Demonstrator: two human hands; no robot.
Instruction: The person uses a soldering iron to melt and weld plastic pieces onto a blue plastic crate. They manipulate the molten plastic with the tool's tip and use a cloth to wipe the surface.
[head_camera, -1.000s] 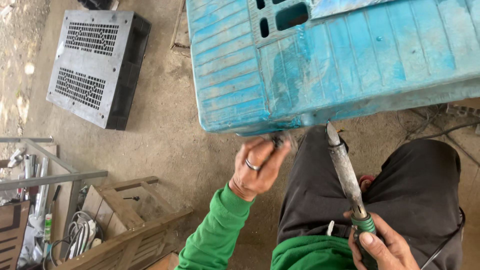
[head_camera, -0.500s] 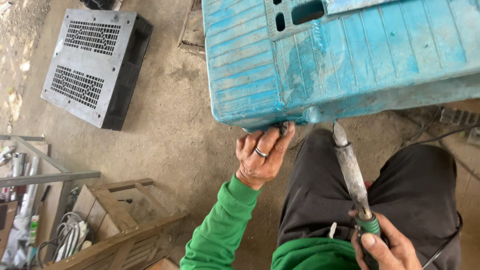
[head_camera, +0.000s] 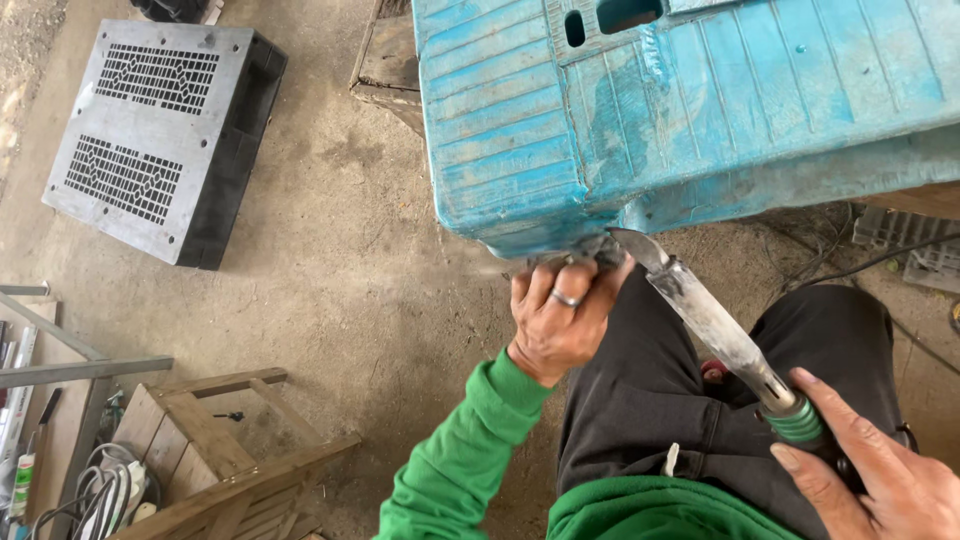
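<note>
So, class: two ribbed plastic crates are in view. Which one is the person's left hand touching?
The blue crate: the left hand presses against its lower front edge. The grey crate lies apart on the ground, untouched.

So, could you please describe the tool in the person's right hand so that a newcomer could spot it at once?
Start at the big blue plastic crate filling the top of the view and go down to its lower edge. The long metal tool slants from there to the right hand, its flat tip beside the left hand. Its dull grey blade and ribbed green collar mark it out.
</note>
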